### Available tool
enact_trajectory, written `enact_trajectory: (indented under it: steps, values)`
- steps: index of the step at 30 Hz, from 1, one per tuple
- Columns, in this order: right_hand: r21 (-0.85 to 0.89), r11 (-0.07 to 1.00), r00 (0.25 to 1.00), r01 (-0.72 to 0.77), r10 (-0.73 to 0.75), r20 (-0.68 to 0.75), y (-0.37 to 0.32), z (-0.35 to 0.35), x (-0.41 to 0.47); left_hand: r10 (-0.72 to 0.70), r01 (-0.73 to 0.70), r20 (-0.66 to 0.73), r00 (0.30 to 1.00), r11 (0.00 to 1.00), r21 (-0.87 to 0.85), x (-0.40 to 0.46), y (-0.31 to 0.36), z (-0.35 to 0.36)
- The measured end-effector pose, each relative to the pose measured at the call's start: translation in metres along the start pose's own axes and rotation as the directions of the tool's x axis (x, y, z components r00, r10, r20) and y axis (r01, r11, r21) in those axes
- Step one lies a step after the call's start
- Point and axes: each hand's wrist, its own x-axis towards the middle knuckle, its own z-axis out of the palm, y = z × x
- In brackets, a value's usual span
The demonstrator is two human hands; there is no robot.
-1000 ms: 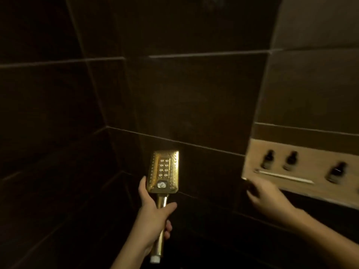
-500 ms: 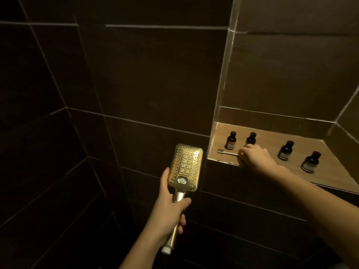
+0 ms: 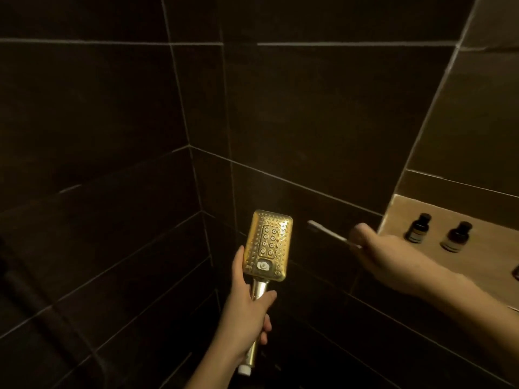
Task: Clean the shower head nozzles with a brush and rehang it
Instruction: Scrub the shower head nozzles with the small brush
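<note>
Gripping the gold handle just below the spray face, the fingers (image 3: 264,328) of the left hand (image 3: 247,318) curl round it from behind, with the thumb laid across the front of the stem and the forefinger stretched up along the left edge of the plate. The shower head (image 3: 268,245) stands nearly upright in that hold, its rectangular gold face turned toward the camera, showing rows of small nozzles round the border, a block of larger nozzles in the middle and a white button near the bottom. The pale end of the handle sticks out below the palm.

To the right, the right hand (image 3: 393,259) is closed on the handle of a white brush (image 3: 327,233), fingers folded over it and blurred by motion, so the exact pinch is hard to read. The brush juts out leftward and a little upward from the fist, its bristle end near the upper right corner of the spray face but apart from it, with dark wall showing between them.

Behind the right wrist a recessed shelf (image 3: 404,214) opens in the wall, its tan floor lit. Two small dark bottles (image 3: 418,228) with black caps stand upright on it side by side. Dark brown wall tiles (image 3: 112,122) with pale grout lines fill the rest, meeting in a corner behind the shower head.
</note>
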Motion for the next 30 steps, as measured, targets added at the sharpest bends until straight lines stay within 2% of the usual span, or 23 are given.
enact_trajectory:
  steps: [1, 3, 6, 8, 14, 17, 21, 22, 25, 27, 28, 30]
  values:
    - [0.052, 0.992, 0.992, 0.113, -0.110, -0.057, -0.024, 0.005, 0.008, 0.003, -0.003, -0.034, 0.999, 1.000, 0.009, -0.003, -0.001, -0.005]
    - [0.093, 0.962, 0.956, 0.257, -0.239, -0.171, -0.065, 0.019, 0.028, -0.001, 0.003, -0.102, 0.995, 1.000, 0.015, -0.011, -0.003, -0.016]
    - [0.009, 0.931, 0.884, 0.366, -0.345, -0.316, -0.123, 0.043, 0.060, -0.026, 0.033, -0.239, 0.971, 0.999, 0.026, -0.024, -0.008, -0.038]
    - [-0.014, 0.904, 0.846, 0.428, -0.406, -0.346, -0.154, 0.055, 0.076, -0.047, 0.056, -0.323, 0.945, 0.998, 0.020, -0.033, -0.013, -0.053]
    - [0.018, 0.762, 0.734, 0.647, -0.616, -0.285, -0.240, 0.084, 0.100, -0.087, 0.116, -0.562, 0.822, 0.993, 0.016, -0.070, -0.029, -0.098]
    - [0.088, 0.719, 0.713, 0.689, -0.652, -0.257, -0.270, 0.105, 0.097, -0.092, 0.120, -0.660, 0.745, 0.993, -0.002, -0.088, -0.037, -0.112]
    - [0.255, 0.562, 0.601, 0.787, -0.792, -0.108, -0.300, 0.136, 0.071, -0.128, 0.135, -0.747, 0.652, 0.989, -0.051, -0.116, -0.047, -0.126]
    - [0.253, 0.546, 0.584, 0.798, -0.804, -0.108, -0.308, 0.140, 0.070, -0.138, 0.139, -0.765, 0.629, 0.988, -0.063, -0.122, -0.051, -0.128]
    - [0.191, 0.605, 0.634, 0.773, -0.744, -0.210, -0.330, 0.143, 0.082, -0.143, 0.130, -0.813, 0.564, 0.988, -0.084, -0.137, -0.058, -0.131]
    - [0.217, 0.627, 0.664, 0.748, -0.712, -0.229, -0.342, 0.144, 0.081, -0.135, 0.107, -0.837, 0.530, 0.990, -0.092, -0.144, -0.060, -0.132]
    - [0.231, 0.623, 0.664, 0.747, -0.717, -0.214, -0.344, 0.147, 0.077, -0.141, 0.098, -0.845, 0.516, 0.990, -0.105, -0.146, -0.060, -0.132]
    - [0.229, 0.572, 0.610, 0.787, -0.778, -0.152, -0.345, 0.156, 0.062, -0.178, 0.100, -0.853, 0.490, 0.984, -0.148, -0.152, -0.063, -0.132]
